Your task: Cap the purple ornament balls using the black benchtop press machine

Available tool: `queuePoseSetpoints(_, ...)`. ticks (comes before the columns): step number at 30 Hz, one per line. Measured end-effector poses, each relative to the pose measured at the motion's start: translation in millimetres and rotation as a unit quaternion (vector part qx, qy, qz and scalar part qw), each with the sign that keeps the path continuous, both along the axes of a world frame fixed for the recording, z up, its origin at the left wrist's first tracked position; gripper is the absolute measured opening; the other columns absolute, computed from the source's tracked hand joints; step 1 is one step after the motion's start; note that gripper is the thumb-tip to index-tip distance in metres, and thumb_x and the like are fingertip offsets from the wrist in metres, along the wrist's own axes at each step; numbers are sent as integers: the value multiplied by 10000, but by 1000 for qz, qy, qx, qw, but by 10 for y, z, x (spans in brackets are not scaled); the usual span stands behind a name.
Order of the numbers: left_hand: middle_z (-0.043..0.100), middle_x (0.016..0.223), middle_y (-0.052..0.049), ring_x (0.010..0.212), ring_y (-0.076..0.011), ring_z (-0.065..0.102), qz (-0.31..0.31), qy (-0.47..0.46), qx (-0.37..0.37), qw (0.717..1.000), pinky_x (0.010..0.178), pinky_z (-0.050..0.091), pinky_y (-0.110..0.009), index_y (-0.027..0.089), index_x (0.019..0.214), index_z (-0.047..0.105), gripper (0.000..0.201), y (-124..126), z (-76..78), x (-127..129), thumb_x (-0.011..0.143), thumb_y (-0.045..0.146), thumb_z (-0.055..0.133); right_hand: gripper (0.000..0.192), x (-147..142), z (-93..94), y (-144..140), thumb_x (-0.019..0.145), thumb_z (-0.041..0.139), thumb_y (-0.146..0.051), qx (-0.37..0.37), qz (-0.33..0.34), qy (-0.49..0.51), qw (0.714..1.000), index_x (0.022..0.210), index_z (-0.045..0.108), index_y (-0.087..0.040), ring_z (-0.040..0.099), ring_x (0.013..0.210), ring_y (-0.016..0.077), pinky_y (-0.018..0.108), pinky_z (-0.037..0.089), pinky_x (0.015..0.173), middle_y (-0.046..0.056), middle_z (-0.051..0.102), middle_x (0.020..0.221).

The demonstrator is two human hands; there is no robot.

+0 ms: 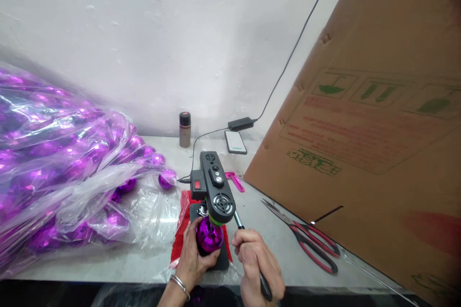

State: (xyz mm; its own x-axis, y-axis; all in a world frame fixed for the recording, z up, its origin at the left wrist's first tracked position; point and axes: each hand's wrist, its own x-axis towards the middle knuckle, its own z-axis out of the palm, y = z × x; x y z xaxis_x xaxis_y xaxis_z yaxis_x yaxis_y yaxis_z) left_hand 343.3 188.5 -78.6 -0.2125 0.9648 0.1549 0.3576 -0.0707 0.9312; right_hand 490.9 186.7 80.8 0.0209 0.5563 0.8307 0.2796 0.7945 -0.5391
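My left hand, with a silver bangle at the wrist, curls its fingers around a shiny purple ball. The ball sits under the head of a small black bench machine, its top close against a green ring there. Whether ball and ring touch, I cannot tell. My right hand is wrapped round the black grip of a lever whose metal rod runs up to the machine's right side. A red cloth lies beneath the machine's black base.
A plastic bag of purple balls fills the left side; a loose ball lies nearby. Behind stand a bottle and phone. To the right are scissors, a pink plastic piece and a large leaning cardboard box.
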Motion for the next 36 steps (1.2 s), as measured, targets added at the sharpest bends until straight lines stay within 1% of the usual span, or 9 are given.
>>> queuePoseSetpoints(5, 663, 1400, -219, 1368, -466, 593, 0, 4, -9, 1000, 1188, 438, -716, 138, 1401, 575, 801, 5, 62, 14, 704, 445, 823, 276, 13, -84, -11, 1028, 427, -55, -14, 11, 7, 1000, 870, 595, -207, 603, 666, 138, 253, 490, 579, 22, 622, 797)
queuePoseSetpoints(9, 684, 1364, -209, 1327, -450, 625, 14, -2, 16, 1000, 1170, 459, -706, 147, 1378, 588, 764, 10, 87, 34, 699, 409, 820, 273, 16, -122, -25, 1033, 438, -66, -33, 11, 14, 999, 868, 601, -209, 605, 675, 140, 259, 494, 595, 20, 620, 804)
queuePoseSetpoints(14, 691, 1346, -198, 1298, -438, 648, 19, -2, 28, 999, 1155, 485, -686, 159, 1367, 589, 759, 21, 87, 47, 682, 381, 831, 287, -3, -103, -21, 1029, 434, -65, -21, 7, 22, 1000, 840, 594, -210, 613, 663, 148, 268, 496, 587, 19, 619, 781)
queuePoseSetpoints(19, 687, 1345, -207, 1297, -448, 644, 18, 4, 31, 999, 1169, 451, -720, 153, 1371, 585, 749, 35, 75, 63, 701, 390, 820, 296, -31, -127, -6, 1035, 437, -77, -23, -6, 38, 999, 815, 585, -209, 611, 660, 148, 271, 495, 592, 15, 612, 768)
queuePoseSetpoints(23, 687, 1337, -209, 1297, -454, 641, 24, 4, 41, 999, 1164, 455, -724, 146, 1364, 586, 744, 46, 49, 82, 695, 382, 814, 297, -36, -162, 3, 1040, 434, -81, -16, -6, 44, 999, 825, 593, -209, 607, 662, 147, 272, 489, 596, 9, 600, 758)
queuePoseSetpoints(27, 680, 1349, -221, 1307, -456, 634, 22, 6, 40, 999, 1165, 454, -721, 135, 1371, 576, 746, 51, 27, 88, 703, 377, 801, 289, -24, -237, -8, 1041, 424, -78, -9, -8, 23, 1000, 828, 563, -216, 598, 673, 142, 270, 490, 605, 5, 593, 778)
queuePoseSetpoints(29, 678, 1353, -225, 1303, -452, 638, 18, 7, 40, 999, 1163, 460, -715, 132, 1378, 571, 748, 51, 18, 88, 706, 373, 797, 288, -27, -301, -8, 1039, 416, -75, 6, -9, 8, 1000, 826, 548, -217, 604, 699, 149, 287, 511, 646, 11, 601, 799)
queuePoseSetpoints(33, 680, 1348, -229, 1296, -453, 640, 19, 7, 46, 999, 1161, 462, -717, 129, 1380, 574, 760, 53, 1, 84, 700, 375, 810, 308, -59, -431, 16, 1050, 364, -62, 30, -26, 20, 999, 824, 496, -224, 577, 705, 138, 285, 501, 674, 4, 580, 801)
queuePoseSetpoints(36, 668, 1376, -231, 1315, -451, 629, 12, 4, 34, 999, 1158, 466, -712, 128, 1396, 569, 764, 53, 1, 74, 716, 382, 807, 303, -59, -434, 25, 1067, 379, -107, 38, -23, 10, 999, 820, 511, -222, 584, 704, 137, 275, 500, 661, 4, 599, 803)
